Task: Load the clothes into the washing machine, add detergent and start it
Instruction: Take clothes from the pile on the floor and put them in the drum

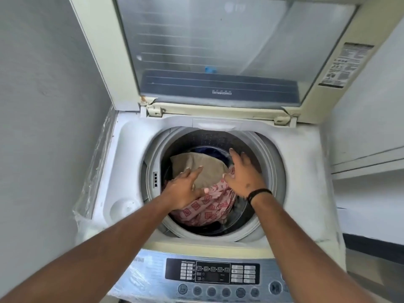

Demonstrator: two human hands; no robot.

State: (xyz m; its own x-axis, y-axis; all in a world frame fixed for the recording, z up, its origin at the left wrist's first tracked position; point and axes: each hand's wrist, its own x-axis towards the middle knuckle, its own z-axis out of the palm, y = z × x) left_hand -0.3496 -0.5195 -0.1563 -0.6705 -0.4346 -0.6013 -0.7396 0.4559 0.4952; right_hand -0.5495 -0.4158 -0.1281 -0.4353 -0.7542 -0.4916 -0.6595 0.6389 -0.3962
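Nearest to you is the control panel (212, 274). Beyond it, your left hand (183, 189) and right hand (242, 173) press with spread fingers on the clothes (209, 204) inside the drum (244, 206). Behind, the lid (218, 51) stands raised.

A tan cloth (203, 169) and a pink patterned garment (209, 206) are lying heaped in the open washing machine (306, 193) drum, possibly over something blue.

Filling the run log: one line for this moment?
stage: loading | left hand: on beige cloth | right hand: over pink patterned cloth | white lid: open
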